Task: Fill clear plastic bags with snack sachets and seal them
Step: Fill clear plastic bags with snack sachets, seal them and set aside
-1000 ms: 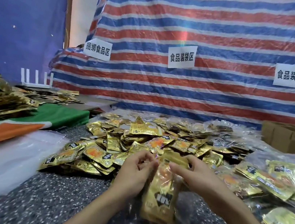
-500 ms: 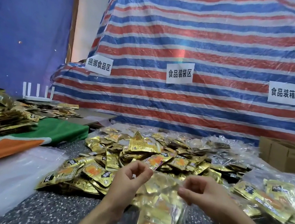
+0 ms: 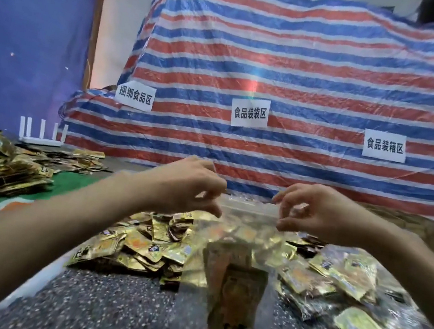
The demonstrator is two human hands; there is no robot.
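A clear plastic bag [image 3: 243,224] hangs in the air in front of me with gold snack sachets [image 3: 235,301] stacked upright in its lower half. My left hand [image 3: 190,188] pinches the bag's top left corner. My right hand [image 3: 312,211] pinches the top right corner, and the top edge is stretched flat between them. Below and behind the bag lies a big heap of loose gold sachets [image 3: 143,246] on the speckled grey table [image 3: 107,305].
Filled clear bags of sachets [image 3: 353,295] lie at the right. At the left a second stack of gold sachets [image 3: 0,170] sits on a green and orange cloth [image 3: 74,180]. A striped tarp with three paper labels [image 3: 249,113] stands behind; a white router [image 3: 41,134] is far left.
Both hands have risen and moved apart, lifting the bag off the table and pulling its top edge taut. The sachets have slid down to the bag's bottom. The camera has tilted upward.
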